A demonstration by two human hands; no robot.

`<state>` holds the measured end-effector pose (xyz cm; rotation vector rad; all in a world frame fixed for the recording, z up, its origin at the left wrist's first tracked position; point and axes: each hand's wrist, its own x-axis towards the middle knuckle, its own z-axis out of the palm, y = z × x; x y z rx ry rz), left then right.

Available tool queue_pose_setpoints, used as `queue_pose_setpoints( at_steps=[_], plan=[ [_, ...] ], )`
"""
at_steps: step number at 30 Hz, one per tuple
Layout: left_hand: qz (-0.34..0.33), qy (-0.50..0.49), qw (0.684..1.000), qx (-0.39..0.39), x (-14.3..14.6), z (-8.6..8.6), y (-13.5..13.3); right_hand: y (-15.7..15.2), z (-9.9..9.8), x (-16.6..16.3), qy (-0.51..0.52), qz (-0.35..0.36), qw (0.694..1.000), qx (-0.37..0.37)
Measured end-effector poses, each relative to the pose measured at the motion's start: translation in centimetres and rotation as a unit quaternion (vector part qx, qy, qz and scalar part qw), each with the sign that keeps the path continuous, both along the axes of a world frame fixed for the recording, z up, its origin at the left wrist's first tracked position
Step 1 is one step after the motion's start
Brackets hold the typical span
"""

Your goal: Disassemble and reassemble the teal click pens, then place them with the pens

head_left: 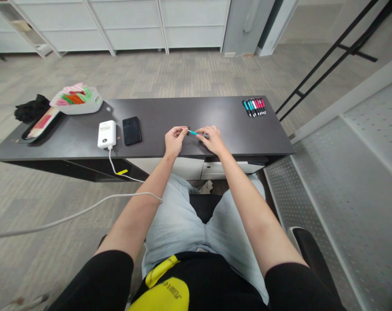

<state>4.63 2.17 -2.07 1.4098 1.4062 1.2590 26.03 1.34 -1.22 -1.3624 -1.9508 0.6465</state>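
Observation:
A blue pen [192,132] lies nearly level between my two hands, just above the dark tabletop. My right hand [212,139] is closed on its blue barrel, fingers pinched together. At the pen's other end, my left hand [175,140] pinches the thin, pale tip part; a small dark piece shows beside those fingertips, too small to name. Toward the back right of the table, several pens [254,107] with blue, white and red barrels lie side by side in a row.
On the left of the dark table [170,110] are a black phone [131,130], a white power bank [107,134] with a cable, a white bin [81,103] of colourful packets, a black tray [42,125] and a black bundle [32,109]. A perforated panel [351,164] stands at right.

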Motion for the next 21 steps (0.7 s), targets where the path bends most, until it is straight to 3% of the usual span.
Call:
queue_pose_setpoints(
  at_steps=[6,15,21],
  plan=[
    [-0.016,0.007,1.0,-0.011,-0.09,0.13,0.01,0.24,-0.34,0.15,0.013,-0.004,1.0,0.018],
    [-0.031,-0.086,0.995,-0.033,-0.15,0.43,-0.03,0.41,-0.49,0.2,0.007,-0.008,1.0,0.028],
    [-0.045,-0.055,0.997,-0.041,-0.16,0.15,0.04,0.42,-0.53,0.18,-0.014,-0.022,1.0,0.011]
  ],
)
